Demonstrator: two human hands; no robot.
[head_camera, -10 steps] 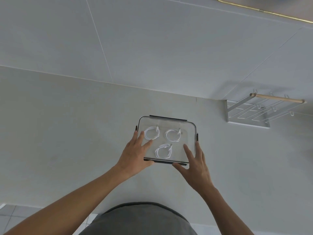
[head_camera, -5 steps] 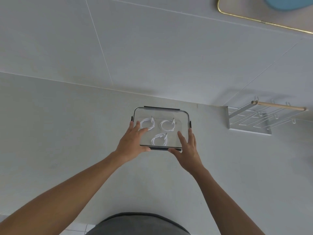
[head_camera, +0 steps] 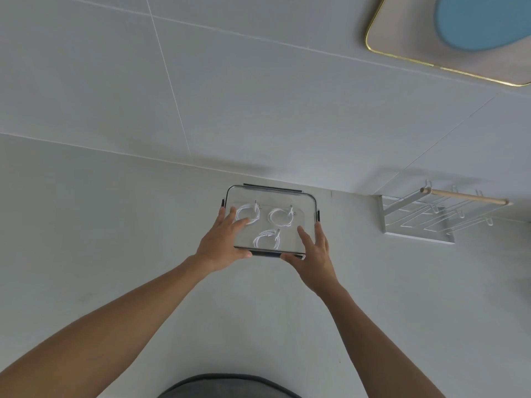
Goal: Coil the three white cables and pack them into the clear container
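Observation:
A clear container (head_camera: 306, 196) with a dark-edged lid rests on the pale counter near the wall. Three coiled white cables lie inside it: one at the left (head_camera: 247, 214), one at the right (head_camera: 281, 216), one nearer me in the middle (head_camera: 267, 239). My left hand (head_camera: 221, 242) lies flat on the lid's left side, thumb at the near edge. My right hand (head_camera: 314, 257) rests on the near right corner, fingers spread over the lid and thumb along the front edge.
A white wire rack (head_camera: 431, 222) with a wooden rod stands at the right against the wall. A gold-rimmed tray with a blue shape (head_camera: 448, 38) hangs on the tiled wall at the upper right. My grey shirt shows at the bottom.
The container has slid away from me toward the wall with both hands on its lid. The view has tilted up, showing more of the wall.

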